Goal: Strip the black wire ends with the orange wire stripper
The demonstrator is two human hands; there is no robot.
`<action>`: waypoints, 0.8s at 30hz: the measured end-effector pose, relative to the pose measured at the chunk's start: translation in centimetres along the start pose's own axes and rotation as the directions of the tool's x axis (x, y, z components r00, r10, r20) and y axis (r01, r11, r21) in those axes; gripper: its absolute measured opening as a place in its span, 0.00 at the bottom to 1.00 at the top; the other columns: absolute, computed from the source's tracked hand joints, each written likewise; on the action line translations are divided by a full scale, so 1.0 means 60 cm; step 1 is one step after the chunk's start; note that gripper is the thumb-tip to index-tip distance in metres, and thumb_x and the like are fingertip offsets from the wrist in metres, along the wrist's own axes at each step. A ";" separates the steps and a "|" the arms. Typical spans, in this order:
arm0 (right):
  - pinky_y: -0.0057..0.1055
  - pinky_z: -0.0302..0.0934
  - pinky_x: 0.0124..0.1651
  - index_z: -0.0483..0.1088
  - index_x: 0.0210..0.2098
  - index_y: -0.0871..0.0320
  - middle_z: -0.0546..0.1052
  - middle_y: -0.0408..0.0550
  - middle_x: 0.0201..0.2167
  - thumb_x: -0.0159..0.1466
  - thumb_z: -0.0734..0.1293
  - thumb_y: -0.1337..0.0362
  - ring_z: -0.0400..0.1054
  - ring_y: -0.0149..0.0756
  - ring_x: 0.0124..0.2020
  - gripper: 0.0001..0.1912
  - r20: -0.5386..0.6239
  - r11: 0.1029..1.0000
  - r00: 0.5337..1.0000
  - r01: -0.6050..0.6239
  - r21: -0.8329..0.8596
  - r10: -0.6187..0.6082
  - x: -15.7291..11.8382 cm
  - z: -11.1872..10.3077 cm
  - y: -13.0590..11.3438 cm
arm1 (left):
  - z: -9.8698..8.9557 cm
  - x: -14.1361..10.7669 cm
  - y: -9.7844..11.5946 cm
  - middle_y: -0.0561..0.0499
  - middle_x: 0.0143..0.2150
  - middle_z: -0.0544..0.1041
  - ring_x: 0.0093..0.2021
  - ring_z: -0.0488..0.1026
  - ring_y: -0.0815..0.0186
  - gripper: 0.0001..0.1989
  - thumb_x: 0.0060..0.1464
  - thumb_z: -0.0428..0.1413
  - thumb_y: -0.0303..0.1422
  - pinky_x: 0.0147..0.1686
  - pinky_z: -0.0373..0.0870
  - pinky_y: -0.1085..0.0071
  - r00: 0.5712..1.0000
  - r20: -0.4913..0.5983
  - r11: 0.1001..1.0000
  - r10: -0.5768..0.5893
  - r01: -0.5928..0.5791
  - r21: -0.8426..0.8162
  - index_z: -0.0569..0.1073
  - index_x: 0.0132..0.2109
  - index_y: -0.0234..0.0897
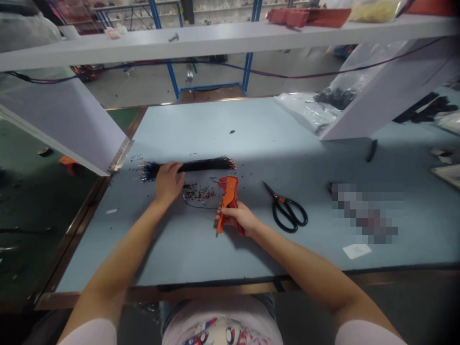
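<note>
A long bundle of thin black and blue wires lies across the pale blue work mat, its ends fanned out at both sides. My left hand rests on the bundle near its blue end, with the fingers curled over it. My right hand grips an orange wire stripper by its handles, low over the mat. Between my hands lies a small scatter of cut insulation bits. Black-handled scissors lie to the right of the stripper, not touching my hand.
A white shelf on white supports spans the table's far side, with plastic bags under it at right. A blurred-out object and a white paper slip lie to the right. The table's near edge runs below my arms.
</note>
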State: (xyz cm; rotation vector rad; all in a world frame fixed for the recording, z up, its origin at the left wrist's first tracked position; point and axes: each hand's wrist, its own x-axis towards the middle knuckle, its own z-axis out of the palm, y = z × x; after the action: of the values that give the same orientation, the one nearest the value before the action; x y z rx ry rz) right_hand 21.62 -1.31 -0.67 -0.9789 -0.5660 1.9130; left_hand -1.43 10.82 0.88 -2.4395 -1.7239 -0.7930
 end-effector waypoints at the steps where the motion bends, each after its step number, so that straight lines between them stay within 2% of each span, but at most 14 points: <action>1: 0.38 0.71 0.31 0.65 0.34 0.60 0.73 0.47 0.28 0.48 0.73 0.69 0.72 0.38 0.29 0.16 0.004 1.000 1.000 0.003 0.001 -0.003 -0.001 0.001 0.000 | -0.011 -0.020 0.020 0.44 0.51 0.72 0.53 0.66 0.56 0.18 0.59 0.47 0.37 0.55 0.61 0.59 0.999 0.029 1.000 0.027 -0.027 -0.016 0.70 0.52 0.36; 2: 0.38 0.70 0.31 0.65 0.34 0.60 0.73 0.46 0.28 0.49 0.73 0.69 0.72 0.38 0.29 0.16 0.009 1.000 1.000 0.006 0.000 -0.006 -0.002 0.001 0.000 | -0.021 -0.041 0.040 0.46 0.48 0.74 0.51 0.68 0.58 0.16 0.60 0.47 0.39 0.54 0.63 0.60 0.996 0.070 0.998 0.059 -0.057 -0.037 0.72 0.49 0.39; 3: 0.37 0.70 0.31 0.65 0.35 0.61 0.73 0.46 0.28 0.48 0.73 0.68 0.72 0.38 0.29 0.17 0.009 1.000 1.000 0.008 -0.003 -0.008 -0.002 0.001 0.000 | -0.029 -0.062 0.060 0.46 0.48 0.75 0.50 0.68 0.57 0.17 0.59 0.48 0.42 0.54 0.62 0.59 0.979 0.157 0.989 0.132 -0.119 -0.087 0.72 0.50 0.41; 5: 0.37 0.70 0.31 0.65 0.35 0.61 0.73 0.46 0.28 0.48 0.74 0.67 0.73 0.38 0.29 0.18 -0.002 1.000 1.000 0.009 -0.020 -0.009 -0.004 0.002 0.000 | -0.038 -0.101 0.094 0.46 0.48 0.75 0.51 0.68 0.55 0.21 0.57 0.49 0.45 0.54 0.60 0.54 0.914 0.288 0.956 0.286 -0.252 -0.150 0.68 0.55 0.44; 6: 0.37 0.70 0.31 0.65 0.35 0.61 0.73 0.46 0.28 0.47 0.74 0.67 0.73 0.38 0.28 0.19 -0.009 1.000 1.000 0.011 -0.029 -0.011 -0.005 0.003 0.000 | -0.039 -0.117 0.107 0.46 0.46 0.76 0.49 0.69 0.56 0.20 0.58 0.48 0.44 0.54 0.59 0.54 0.890 0.318 0.942 0.328 -0.284 -0.180 0.67 0.56 0.44; 8: 0.36 0.70 0.33 0.65 0.36 0.60 0.74 0.46 0.29 0.47 0.75 0.66 0.73 0.38 0.29 0.20 -0.017 0.999 1.000 0.015 -0.052 -0.016 -0.008 0.004 0.001 | -0.034 -0.140 0.122 0.46 0.40 0.77 0.42 0.71 0.60 0.17 0.62 0.44 0.39 0.50 0.62 0.57 0.880 0.314 0.926 0.356 -0.287 -0.244 0.69 0.53 0.42; 11: 0.37 0.69 0.34 0.66 0.37 0.60 0.75 0.47 0.30 0.47 0.75 0.65 0.73 0.38 0.29 0.20 0.008 0.995 1.000 0.005 -0.096 -0.005 -0.014 0.009 0.004 | -0.026 -0.158 0.127 0.47 0.34 0.75 0.35 0.71 0.65 0.16 0.63 0.40 0.35 0.36 0.66 0.68 0.895 0.287 0.918 0.341 -0.253 -0.304 0.72 0.47 0.41; 15: 0.37 0.68 0.36 0.66 0.38 0.61 0.75 0.47 0.30 0.48 0.75 0.65 0.73 0.38 0.30 0.20 0.023 0.990 0.998 -0.056 -0.128 0.059 -0.019 0.011 0.008 | -0.027 -0.165 0.120 0.50 0.30 0.73 0.29 0.69 0.68 0.14 0.63 0.42 0.35 0.26 0.59 0.71 0.874 0.246 0.904 0.419 -0.376 -0.206 0.72 0.41 0.41; 20: 0.37 0.68 0.36 0.66 0.38 0.61 0.75 0.47 0.31 0.49 0.75 0.66 0.73 0.38 0.31 0.20 0.053 0.991 0.995 -0.080 -0.105 0.086 -0.015 0.004 0.009 | -0.037 -0.165 0.118 0.53 0.23 0.69 0.23 0.64 0.71 0.13 0.62 0.44 0.35 0.22 0.52 0.72 0.831 0.149 0.844 0.536 -0.519 -0.140 0.71 0.36 0.40; 24: 0.37 0.68 0.37 0.66 0.39 0.60 0.74 0.46 0.32 0.50 0.74 0.66 0.73 0.37 0.31 0.20 0.071 0.994 0.994 -0.081 -0.074 0.086 -0.013 0.001 0.010 | -0.040 -0.166 0.125 0.53 0.27 0.71 0.27 0.66 0.71 0.11 0.60 0.46 0.31 0.24 0.55 0.74 0.830 0.096 0.829 0.549 -0.526 -0.193 0.70 0.32 0.37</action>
State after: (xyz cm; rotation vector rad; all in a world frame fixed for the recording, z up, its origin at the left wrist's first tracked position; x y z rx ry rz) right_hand 21.53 -2.28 -0.75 -0.9942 -0.6488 2.0222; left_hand 1.89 -1.43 0.45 -2.9360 -0.9175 -0.7047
